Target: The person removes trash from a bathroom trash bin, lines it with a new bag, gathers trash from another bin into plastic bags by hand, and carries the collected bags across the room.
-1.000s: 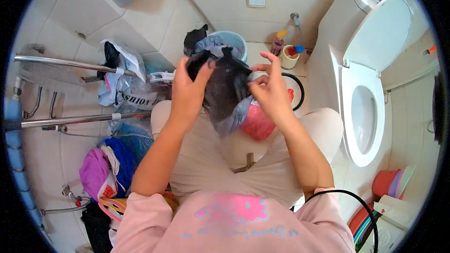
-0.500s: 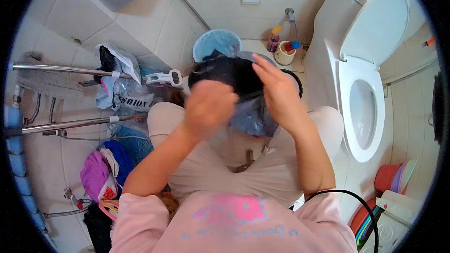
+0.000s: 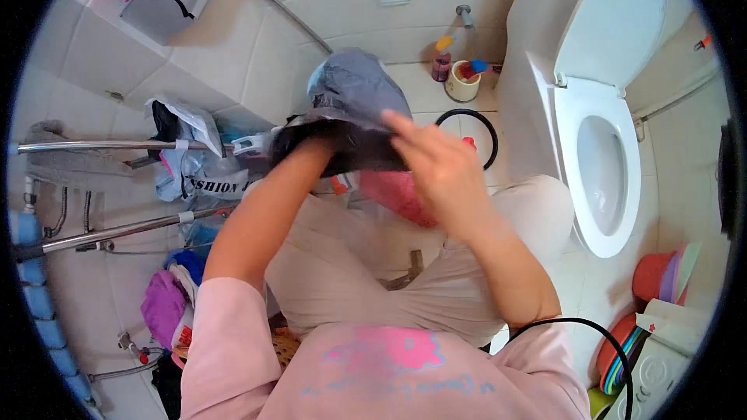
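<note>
A black plastic bag (image 3: pixel 366 146) hangs bunched above my knees. My left hand (image 3: pixel 331 138) reaches into its mouth, and the dark film hides most of the fingers. At the bag's right edge is my right hand (image 3: pixel 440 167), blurred, its fingers stretched out against or just beside the film. Behind it, a grey translucent plastic bag (image 3: pixel 358 82) bulges over the light blue bin (image 3: pixel 317 82), covering most of it. Below the black bag shows a pinkish-red thing (image 3: pixel 397 194), perhaps a bag, partly hidden by my right hand.
A white toilet (image 3: pixel 603 179) with raised lid stands at right. Metal rails (image 3: pixel 117 145) and bagged items (image 3: pixel 187 175) are at left, with clothes (image 3: pixel 167 303) below. A black ring (image 3: pixel 490 136) lies near a brush holder (image 3: pixel 463 85). Stacked basins (image 3: pixel 657 276) sit lower right.
My left hand has gone from a closed grip at the black bag into its mouth. The grey bag now spreads over the bin, and the pinkish-red thing has come into view.
</note>
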{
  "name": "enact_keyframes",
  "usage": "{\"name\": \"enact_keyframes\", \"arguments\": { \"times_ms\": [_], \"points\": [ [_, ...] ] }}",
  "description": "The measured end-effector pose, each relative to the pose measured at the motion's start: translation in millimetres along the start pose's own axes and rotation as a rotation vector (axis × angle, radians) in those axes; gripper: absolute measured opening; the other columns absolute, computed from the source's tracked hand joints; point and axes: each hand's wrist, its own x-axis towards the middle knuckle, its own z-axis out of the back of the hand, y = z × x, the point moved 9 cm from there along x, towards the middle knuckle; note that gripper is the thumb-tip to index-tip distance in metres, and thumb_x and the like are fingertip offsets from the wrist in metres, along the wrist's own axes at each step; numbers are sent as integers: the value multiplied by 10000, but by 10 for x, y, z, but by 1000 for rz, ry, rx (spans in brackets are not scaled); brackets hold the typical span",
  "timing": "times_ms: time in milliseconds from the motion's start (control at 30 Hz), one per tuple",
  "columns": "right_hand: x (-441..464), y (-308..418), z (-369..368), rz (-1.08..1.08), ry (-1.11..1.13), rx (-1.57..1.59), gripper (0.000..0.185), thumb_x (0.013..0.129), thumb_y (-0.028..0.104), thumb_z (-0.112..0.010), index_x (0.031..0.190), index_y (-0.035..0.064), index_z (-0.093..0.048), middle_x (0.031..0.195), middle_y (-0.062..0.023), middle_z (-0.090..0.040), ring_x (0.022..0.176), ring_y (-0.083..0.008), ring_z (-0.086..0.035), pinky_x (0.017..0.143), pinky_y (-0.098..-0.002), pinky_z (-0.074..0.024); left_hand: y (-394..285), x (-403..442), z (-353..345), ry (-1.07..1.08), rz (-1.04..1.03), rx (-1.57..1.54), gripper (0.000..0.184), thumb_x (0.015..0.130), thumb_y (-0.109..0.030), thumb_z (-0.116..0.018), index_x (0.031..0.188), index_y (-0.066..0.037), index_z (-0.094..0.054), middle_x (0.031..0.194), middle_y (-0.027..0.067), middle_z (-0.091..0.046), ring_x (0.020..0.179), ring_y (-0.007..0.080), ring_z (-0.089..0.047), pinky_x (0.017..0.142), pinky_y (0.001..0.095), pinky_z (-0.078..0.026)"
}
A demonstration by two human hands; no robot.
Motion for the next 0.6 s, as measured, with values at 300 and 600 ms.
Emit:
{"name": "enact_keyframes", "arguments": {
  "times_ms": [300,600],
  "points": [
    [1,-418,42,-230,58,-188,355,717,-34,-580,1070,-70,-584,1312,-178,-528,1000,-312,-526,852,-394,-474,83,-159,-85,33,9,-21,390,896,-116,-542,1278,-38,-547,1340,185,-521,1257,344,-463,1080,411,-345],
    [-10,-409,-268,-337,132,224,448,767,-93,-514,1213,-94,-475,1459,-200,-359,1263,-408,-440,1033,-422,-397,573,-183,93,47,41,-5,401,915,-121,-533,1308,-38,-532,1381,171,-500,1296,326,-437,1111,406,-318]
  ]
}}
